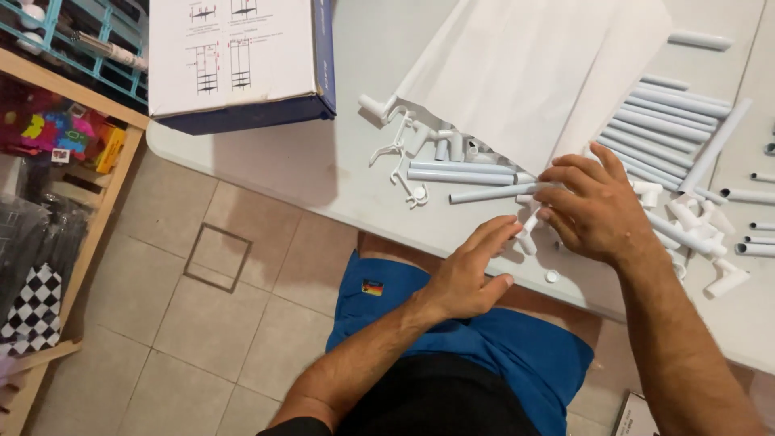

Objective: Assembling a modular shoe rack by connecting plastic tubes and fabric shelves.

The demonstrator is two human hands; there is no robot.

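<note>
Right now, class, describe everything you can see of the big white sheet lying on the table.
The white sheet looks like thin plastic or paper, folded with long creases. It lies flat, slanted across the pale table, running off the top edge. Its lower edge covers some white tubes. The right hand rests just below it; contact is unclear.

White table bears tubes, box.
</note>
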